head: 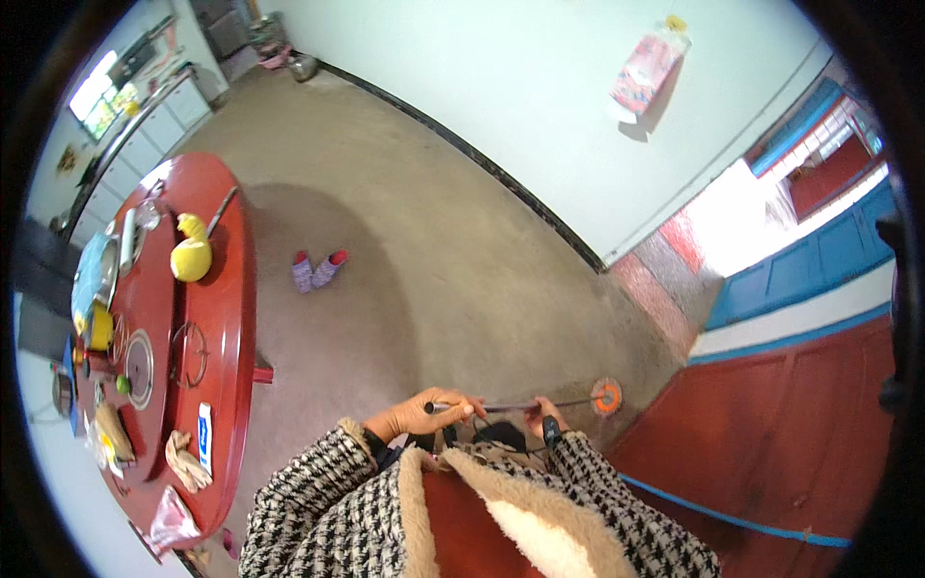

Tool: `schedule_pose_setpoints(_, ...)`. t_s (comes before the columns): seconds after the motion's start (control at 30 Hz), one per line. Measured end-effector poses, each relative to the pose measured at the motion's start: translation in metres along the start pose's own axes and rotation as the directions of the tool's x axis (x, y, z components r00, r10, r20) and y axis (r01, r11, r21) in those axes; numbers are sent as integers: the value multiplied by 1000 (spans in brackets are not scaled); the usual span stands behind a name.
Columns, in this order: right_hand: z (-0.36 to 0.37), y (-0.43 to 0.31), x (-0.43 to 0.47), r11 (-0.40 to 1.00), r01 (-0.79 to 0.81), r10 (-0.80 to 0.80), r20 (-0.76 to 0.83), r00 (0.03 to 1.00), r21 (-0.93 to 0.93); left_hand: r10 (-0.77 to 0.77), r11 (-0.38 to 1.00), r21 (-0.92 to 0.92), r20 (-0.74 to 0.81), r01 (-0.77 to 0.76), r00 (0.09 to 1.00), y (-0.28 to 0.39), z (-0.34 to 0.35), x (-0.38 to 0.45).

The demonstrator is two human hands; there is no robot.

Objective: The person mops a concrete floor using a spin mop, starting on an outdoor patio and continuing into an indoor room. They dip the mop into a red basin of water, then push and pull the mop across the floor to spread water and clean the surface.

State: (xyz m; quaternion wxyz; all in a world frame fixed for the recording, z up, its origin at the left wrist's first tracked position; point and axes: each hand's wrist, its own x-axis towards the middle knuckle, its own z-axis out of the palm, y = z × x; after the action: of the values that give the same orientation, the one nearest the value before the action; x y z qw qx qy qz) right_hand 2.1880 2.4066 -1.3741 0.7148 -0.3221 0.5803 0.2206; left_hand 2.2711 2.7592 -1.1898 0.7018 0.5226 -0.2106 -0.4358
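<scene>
Both my hands grip the thin handle [506, 407] of what looks like a mop, held across in front of my body. My left hand [433, 413] is wrapped near the handle's black end, with the thumb along it. My right hand [543, 417] holds the handle farther down, towards the head. The round orange mop head [608, 397] has a pale fringe and sits low at the floor, right of my right hand, near the red wall panel. A dark object [500, 436] below the handle is partly hidden.
A red round table [235, 303] on the left carries a yellow pomelo-like fruit [191, 260], a cloth [188, 462], a toothpaste-like box [205, 437] and several dishes. Slippers [318, 271] lie on the concrete floor [448, 238]. A doorway [712, 217] opens at right beside the blue-and-red panelling [780, 404].
</scene>
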Motion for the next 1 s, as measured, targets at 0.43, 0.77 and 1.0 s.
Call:
schedule_pose_setpoints(0.43,62,-14,-15,919,252,-189,-221,957,304,130,990,66,-49,-127,990,77,-3,15)
schedule_pose_setpoints(0.77,130,-34,23,966,259,-260,67,963,27,183,966,229,-272,-121,945,119,-10,-2)
schedule_pose_setpoints(1.0,196,-38,35,966,249,-258,163,952,71,280,928,345,-387,-144,879,135,-20,-31)
